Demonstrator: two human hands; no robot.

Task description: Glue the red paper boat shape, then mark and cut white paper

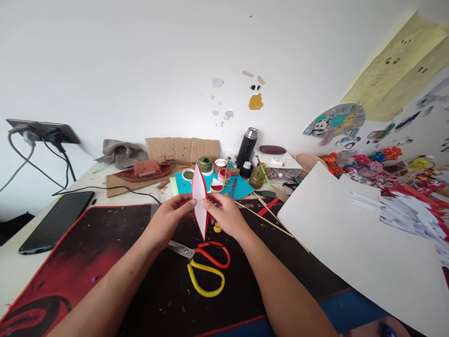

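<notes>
One white wall (140,56) backs the desk (10,267). A black-and-red mat (105,243) covers the desk centre. A large white sheet (351,243) lies at 3 o'clock and a dark tablet (58,220) at 9 o'clock. The left hand (171,215) and right hand (226,215) both pinch a pointed white paper piece (199,196) with a red edge, held upright above the mat centre. Scissors (206,262) lie at 6 o'clock from the piece.

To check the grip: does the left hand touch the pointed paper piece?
Touching. The head view shows the left hand pinching the pointed paper piece at its edge.
</notes>
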